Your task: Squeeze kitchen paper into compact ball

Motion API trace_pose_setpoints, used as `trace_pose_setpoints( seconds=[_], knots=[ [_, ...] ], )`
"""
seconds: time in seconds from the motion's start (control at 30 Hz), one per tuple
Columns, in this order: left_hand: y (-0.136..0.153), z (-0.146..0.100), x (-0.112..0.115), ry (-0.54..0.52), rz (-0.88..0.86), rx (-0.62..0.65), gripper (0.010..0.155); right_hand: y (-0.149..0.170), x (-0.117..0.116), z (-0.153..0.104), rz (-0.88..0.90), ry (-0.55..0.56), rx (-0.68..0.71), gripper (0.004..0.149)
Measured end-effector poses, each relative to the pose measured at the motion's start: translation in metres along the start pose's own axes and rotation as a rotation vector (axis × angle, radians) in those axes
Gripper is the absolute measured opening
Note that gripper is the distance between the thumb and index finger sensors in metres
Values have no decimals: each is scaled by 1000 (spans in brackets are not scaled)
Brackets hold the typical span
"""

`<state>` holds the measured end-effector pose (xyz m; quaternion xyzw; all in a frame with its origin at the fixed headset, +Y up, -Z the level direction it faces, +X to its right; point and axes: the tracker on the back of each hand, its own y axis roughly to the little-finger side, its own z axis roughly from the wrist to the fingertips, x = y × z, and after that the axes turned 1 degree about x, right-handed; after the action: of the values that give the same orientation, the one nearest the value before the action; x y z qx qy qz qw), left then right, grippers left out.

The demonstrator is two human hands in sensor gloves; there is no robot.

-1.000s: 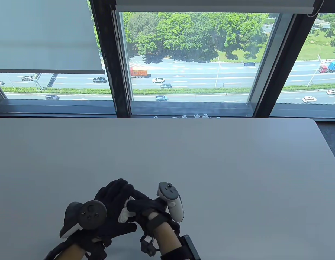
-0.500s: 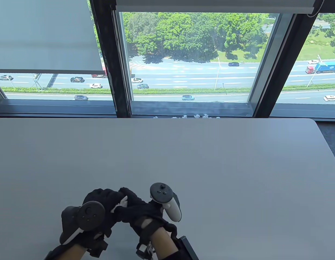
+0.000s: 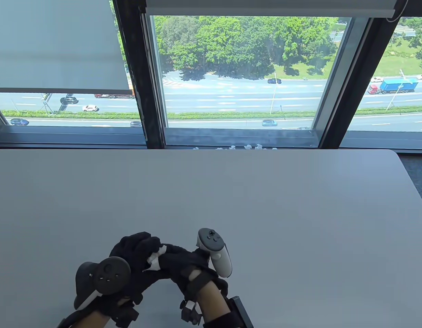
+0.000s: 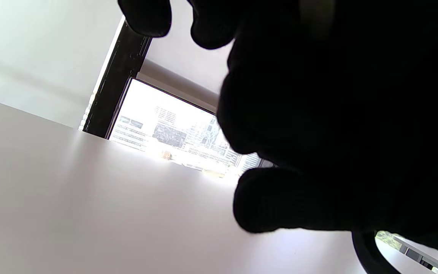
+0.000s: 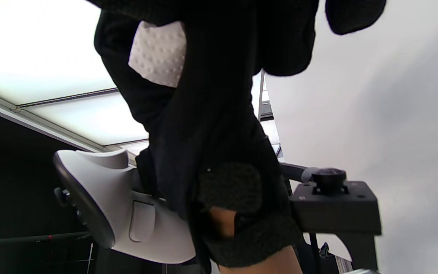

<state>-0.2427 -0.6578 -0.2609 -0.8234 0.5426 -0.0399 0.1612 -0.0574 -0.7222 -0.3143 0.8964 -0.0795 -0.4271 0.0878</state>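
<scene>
Hands pressed together near the front edge of the grey bench [image 3: 265, 205]: that is where we found the kitchen paper [image 3: 154, 259], a white wad clamped between two black sensor gloves. We saw the left hand [image 3: 134, 254] curled over the paper from the left, and the right hand [image 3: 180, 261] closed against it from the right, fingers of both wrapped tightly around it. Only a small white patch showed between the gloves in the table view. In the right wrist view we made out the same paper [image 5: 158, 53], dimpled in texture, wedged between dark gloved fingers [image 5: 219, 45]. The left wrist view gave us mostly a black silhouette of the left hand [image 4: 337, 114] against the pale bench, and we could not see the paper there. Trackers sat on the backs of both hands, the left tracker [image 3: 103, 278] dark-faced, the right tracker [image 3: 216, 251] white-bodied with a dark top. At the far edge of the bench we noted a row of small white paper scraps [image 3: 235, 148] lying below the window [image 3: 238, 68]. Beyond the glass we saw trees and a road with traffic.
</scene>
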Motion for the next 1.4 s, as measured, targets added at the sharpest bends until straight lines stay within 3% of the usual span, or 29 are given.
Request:
trace_pose_setpoints(
  seconds=[0.07,0.13,0.2,0.27,0.33,0.4,0.43,0.47,0.53,0.57,0.63,0.77,0.83,0.87,0.9,0.97,1.03,1.13,1.17,1.23,1.27,1.33,1.4],
  knots=[
    [2,-1,-3,-43,25,-27,56,0,-2,-2,-4,28,-27,68],
    [5,2,-5,-30,17,-46,49,-3,2,-5,-94,103,-71,90],
    [6,3,-4,-34,32,-63,48,-6,2,-5,-194,59,-79,95],
    [2,3,2,-2,69,-40,50,-6,-8,-1,-237,21,-87,91],
    [-3,1,5,-17,132,-12,53,-5,-9,-2,-333,134,-131,75],
    [-2,2,7,27,127,11,60,-3,-6,-2,-294,145,-143,63],
    [-1,2,8,52,79,20,73,-2,-3,-3,-278,163,-133,56],
    [1,3,11,114,6,51,96,-1,1,-4,-260,206,-129,46],
    [1,3,15,139,-105,58,108,-1,6,-4,-257,195,-129,40],
    [1,3,14,133,-69,56,111,0,6,-4,-248,176,-125,40],
    [2,4,13,123,-12,49,103,1,5,-3,-179,135,-100,39],
    [-3,1,5,51,4,51,76,5,1,2,-69,11,-66,42],
    [-1,2,1,22,29,21,64,6,-1,1,-70,-11,-90,56],
    [1,3,0,10,35,0,52,6,-1,-1,-98,3,-112,77],
    [5,4,-1,18,39,-15,51,3,0,-3,-161,53,-147,86],
    [7,3,-1,10,29,-19,48,-2,-1,-3,-266,53,-148,90],
    [0,2,-1,9,50,10,48,-2,-7,0,-306,10,-173,82],
    [-7,-1,3,-3,145,43,55,3,-9,1,-225,118,-162,64],
    [-6,-1,5,13,120,48,62,2,-7,1,-247,101,-163,58],
    [-4,0,7,53,34,66,97,0,0,-1,-278,137,-151,47],
    [-4,0,8,65,7,65,104,1,3,-2,-264,130,-146,45],
    [-4,0,7,55,34,59,103,3,6,-2,-185,78,-130,44],
    [-4,-1,9,44,53,48,83,5,3,2,-115,2,-76,44]
  ],
)
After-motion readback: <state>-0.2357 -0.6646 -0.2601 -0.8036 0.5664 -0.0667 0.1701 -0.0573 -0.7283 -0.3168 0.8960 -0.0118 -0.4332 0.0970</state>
